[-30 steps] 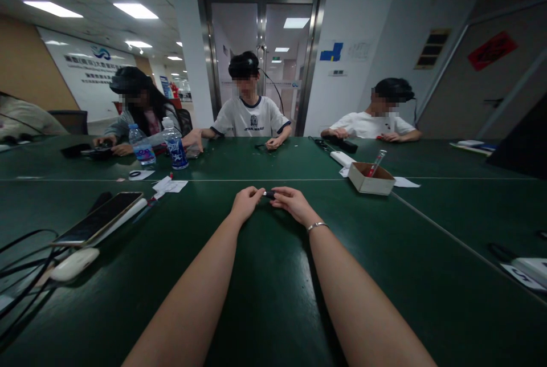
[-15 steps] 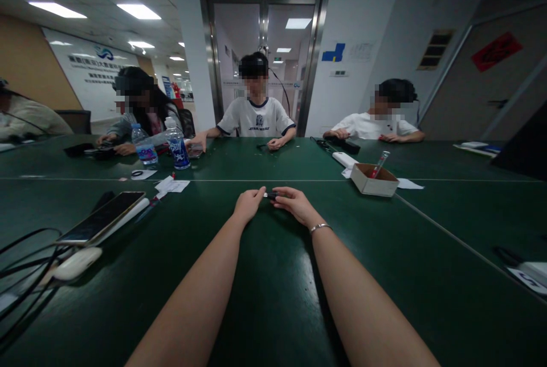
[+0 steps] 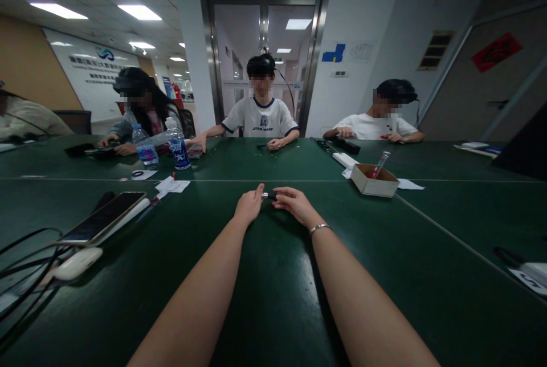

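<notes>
Over the green table (image 3: 282, 276), a small black object with a silver metal end (image 3: 270, 196) lies level between my two hands. Its exact kind is too small to make out. My right hand (image 3: 294, 203) pinches the black part between thumb and fingers, a silver bracelet on its wrist. At the silver end, my left hand (image 3: 248, 205) has its fingers curled in, the thumb pointing up beside the metal. Where the left fingertips meet the object is hidden behind the hand.
To the left lie a phone (image 3: 105, 217), a white rounded device (image 3: 79, 263) and black cables. Two bottles (image 3: 178, 147) stand farther back, near paper slips (image 3: 172, 185). An open box (image 3: 375, 182) holding a tube is at right. Several people sit across the table.
My left thumb has lifted a little, and more of the silver end shows. My right hand has hardly moved. The head of the person opposite has shifted slightly right.
</notes>
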Demonstrator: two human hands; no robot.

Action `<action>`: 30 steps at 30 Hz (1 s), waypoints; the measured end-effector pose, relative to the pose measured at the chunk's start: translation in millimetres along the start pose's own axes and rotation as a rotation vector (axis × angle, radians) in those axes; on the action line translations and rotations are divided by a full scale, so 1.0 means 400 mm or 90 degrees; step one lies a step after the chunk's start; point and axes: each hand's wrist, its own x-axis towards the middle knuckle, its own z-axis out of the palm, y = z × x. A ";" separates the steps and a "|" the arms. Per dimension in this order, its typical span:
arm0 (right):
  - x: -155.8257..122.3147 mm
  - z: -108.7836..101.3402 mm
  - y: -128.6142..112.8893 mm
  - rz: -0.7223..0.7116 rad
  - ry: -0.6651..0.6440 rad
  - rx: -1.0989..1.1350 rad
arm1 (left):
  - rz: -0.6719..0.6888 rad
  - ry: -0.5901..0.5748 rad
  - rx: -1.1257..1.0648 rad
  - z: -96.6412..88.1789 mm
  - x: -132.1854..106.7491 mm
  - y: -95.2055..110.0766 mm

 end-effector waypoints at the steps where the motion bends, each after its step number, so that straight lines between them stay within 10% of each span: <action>1: 0.000 0.001 -0.001 0.006 0.007 0.001 | 0.002 -0.004 0.003 -0.001 -0.004 0.004; 14: 0.006 -0.001 0.006 0.009 0.018 0.016 | 0.127 0.033 -0.188 0.032 0.027 -0.048; 30: 0.004 -0.001 0.007 0.004 0.016 0.008 | 0.056 0.027 -0.153 0.018 0.026 -0.036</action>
